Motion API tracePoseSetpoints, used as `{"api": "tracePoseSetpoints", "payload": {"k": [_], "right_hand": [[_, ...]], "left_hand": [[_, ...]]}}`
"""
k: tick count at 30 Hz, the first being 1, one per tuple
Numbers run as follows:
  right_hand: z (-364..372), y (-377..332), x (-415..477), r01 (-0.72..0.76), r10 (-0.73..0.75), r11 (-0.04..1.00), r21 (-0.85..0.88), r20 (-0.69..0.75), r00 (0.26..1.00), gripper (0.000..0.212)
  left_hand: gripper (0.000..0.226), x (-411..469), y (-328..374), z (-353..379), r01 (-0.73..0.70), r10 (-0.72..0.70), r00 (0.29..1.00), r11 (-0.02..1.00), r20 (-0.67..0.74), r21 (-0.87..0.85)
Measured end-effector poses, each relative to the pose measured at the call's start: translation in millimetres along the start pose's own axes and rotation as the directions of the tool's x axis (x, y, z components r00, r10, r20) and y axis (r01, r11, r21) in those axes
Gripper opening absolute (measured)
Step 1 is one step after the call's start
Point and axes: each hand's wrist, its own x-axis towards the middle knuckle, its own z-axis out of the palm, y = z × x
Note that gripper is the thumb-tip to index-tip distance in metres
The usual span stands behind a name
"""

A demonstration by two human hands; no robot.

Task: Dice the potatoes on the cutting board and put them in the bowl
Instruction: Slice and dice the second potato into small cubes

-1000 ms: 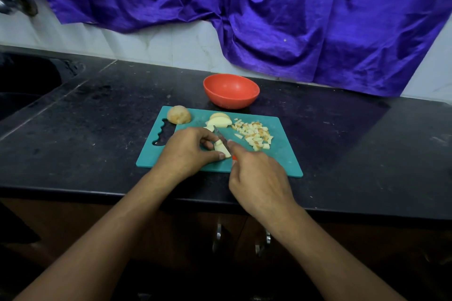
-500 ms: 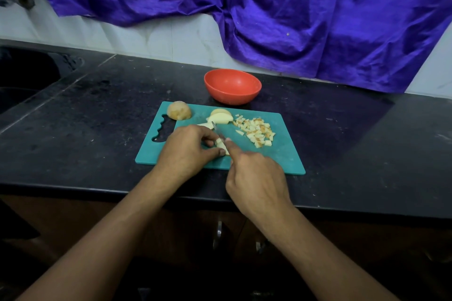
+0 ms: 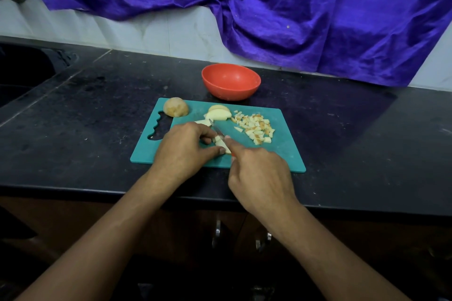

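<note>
A teal cutting board (image 3: pixel 283 154) lies on the black counter. My left hand (image 3: pixel 183 151) pinches a pale potato strip (image 3: pixel 223 145) at the board's front middle. My right hand (image 3: pixel 259 176) grips a small knife (image 3: pixel 216 128), forefinger along its back, and the blade lies across the strip. A heap of diced potato (image 3: pixel 256 128) sits on the board's right half. Potato slices (image 3: pixel 218 113) lie at the back middle. Half a potato (image 3: pixel 175 107), skin on, rests at the back left corner. Behind the board stands the red bowl (image 3: pixel 231 81); nothing shows inside it.
A dark sink (image 3: pixel 22 73) is sunk into the counter at the far left. Purple cloth (image 3: pixel 281 7) hangs over the tiled wall behind. The counter's front edge (image 3: pixel 73 190) runs just below the board, with cabinet handles (image 3: pixel 217 232) underneath.
The knife has shifted slightly along the potato strip between cuts. My left hand keeps holding the strip. The camera has tilted a little.
</note>
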Motion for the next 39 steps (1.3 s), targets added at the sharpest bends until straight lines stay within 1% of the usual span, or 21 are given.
{"api": "tracePoseSetpoints", "payload": {"k": [4,12,18,22,26,28,31,35,37,39], "right_hand": [[-1,0,2,0.015,-0.012,0.997,-0.073,0.046,0.999,0.058],[-5,1,5,0.053,-0.041,0.99,-0.128,0.1,0.994,0.059],[-5,9,0,0.053,-0.041,0.991,-0.123,0.102,0.994,0.057],[-6,19,-10,0.071,-0.064,0.99,-0.123,0.06,0.996,0.055],[-10,25,-15,0.093,-0.085,0.99,-0.111,0.072,0.994,0.054],[-11,27,-15,0.058,-0.054,0.996,-0.067,0.06,0.997,0.051],[-9,30,-11,-0.044,0.042,0.998,0.053,0.041,0.998,0.046],[-5,29,-8,-0.073,0.068,0.994,0.087,0.06,0.996,0.044],[-4,35,-5,-0.132,0.112,0.968,0.213,0.107,0.988,0.041],[-3,43,2,-0.208,0.158,0.906,0.368,0.162,0.974,0.038]], "left_hand": [[0.033,-1,0,1,-0.001,0.001,1.0,1.0,-0.017,0.007],[0.034,-1,1,2,-0.001,0.002,1.0,0.999,-0.026,0.052],[0.036,-2,3,2,0.004,-0.002,1.0,0.996,-0.031,0.087],[0.039,-3,3,2,-0.001,0.005,0.999,0.996,-0.044,0.093],[0.041,-3,3,3,-0.007,0.012,0.999,0.995,-0.047,0.1],[0.041,-3,3,3,-0.004,0.009,0.999,0.994,-0.047,0.106],[0.04,-3,4,3,0.0,0.006,0.999,0.994,-0.053,0.114],[0.039,-3,5,2,0.003,0.002,0.999,0.993,-0.042,0.118],[0.038,-3,5,1,-0.002,0.006,0.999,0.994,-0.036,0.109],[0.04,-3,3,0,0.0,0.002,1.0,0.996,-0.025,0.087]]}}
